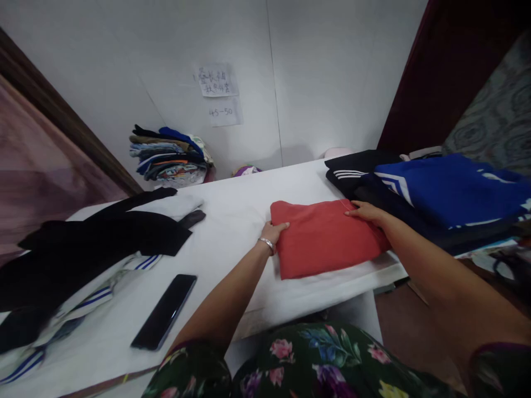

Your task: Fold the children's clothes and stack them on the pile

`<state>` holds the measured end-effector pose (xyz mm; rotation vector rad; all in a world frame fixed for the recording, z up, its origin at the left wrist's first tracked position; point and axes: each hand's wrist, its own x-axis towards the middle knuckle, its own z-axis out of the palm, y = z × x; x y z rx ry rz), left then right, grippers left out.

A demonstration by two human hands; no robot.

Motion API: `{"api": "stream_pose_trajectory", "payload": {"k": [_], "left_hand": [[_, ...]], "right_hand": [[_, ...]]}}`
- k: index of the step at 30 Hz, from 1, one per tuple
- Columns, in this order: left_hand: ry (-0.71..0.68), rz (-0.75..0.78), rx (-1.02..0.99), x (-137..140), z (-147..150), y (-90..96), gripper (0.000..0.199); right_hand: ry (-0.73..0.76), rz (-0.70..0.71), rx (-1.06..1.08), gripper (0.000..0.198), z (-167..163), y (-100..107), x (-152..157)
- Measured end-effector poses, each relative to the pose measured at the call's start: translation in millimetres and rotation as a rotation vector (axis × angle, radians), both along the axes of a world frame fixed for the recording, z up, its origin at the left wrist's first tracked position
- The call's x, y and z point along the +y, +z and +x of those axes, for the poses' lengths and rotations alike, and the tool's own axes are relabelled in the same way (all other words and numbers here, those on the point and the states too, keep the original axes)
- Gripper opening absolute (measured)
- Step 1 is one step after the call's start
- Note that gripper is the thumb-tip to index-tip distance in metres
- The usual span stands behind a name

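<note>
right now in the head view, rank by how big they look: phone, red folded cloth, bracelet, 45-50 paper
Largest to smallest:
1. Red folded cloth
2. Phone
3. 45-50 paper
4. Bracelet

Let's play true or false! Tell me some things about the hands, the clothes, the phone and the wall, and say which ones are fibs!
1. The left hand and right hand both touch the folded red cloth. True.
2. The phone lies on top of the red cloth. False: the phone lies on the white tabletop.
3. A shiny bracelet is on the left wrist. True.
4. The blue clothing is left of the red cloth. False: the blue clothing is to its right.
5. Papers with writing are on the wall. True.
</note>
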<state>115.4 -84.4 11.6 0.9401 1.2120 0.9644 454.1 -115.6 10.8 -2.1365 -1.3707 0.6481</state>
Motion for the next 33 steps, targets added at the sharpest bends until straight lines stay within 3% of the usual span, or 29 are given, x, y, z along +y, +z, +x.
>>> {"api": "stream_pose_trajectory", "payload": {"k": [5,8,10,13,16,18,20,23,26,29,33], "left_hand": [[0.042,0.092,-0.027,24,-46,29.8,0.048],[0.064,0.085,-0.029,39,-79,40.4,0.047],[0.085,0.054,0.065,45,-97,35.7,0.045],[0.159,0.017,0.306,47,-117,13.2,0.047],[0.240,0.023,0.463,45,-126,-9.7,0.053],[0.251,0.046,0.527,44,-128,-16.0,0.053],[0.200,0.144,0.678,40,-127,-15.2,0.054],[0.021,0.403,1.059,28,-119,-12.1,0.060],[-0.160,0.517,1.312,10,-111,-19.1,0.068],[-0.221,0.504,1.390,-1,-108,-32.7,0.074],[-0.205,0.517,1.394,-3,-111,-39.1,0.076]], "right_hand": [[-0.037,0.158,0.437,0.080,-32,26,19],[0.009,0.174,0.524,0.083,-65,29,43],[0.060,0.168,0.401,0.081,-88,19,57],[0.117,0.133,0.125,0.073,-115,-4,66],[0.148,0.096,0.016,0.062,-127,-21,64],[0.162,0.071,-0.060,0.058,-129,-21,59],[0.203,0.096,-0.205,0.058,-134,-16,52],[0.369,0.252,-0.458,0.060,-150,-11,37],[0.540,0.276,-0.575,0.064,-169,-22,19],[0.576,0.182,-0.597,0.069,-177,-40,7],[0.558,0.182,-0.591,0.072,-173,-54,5]]}}
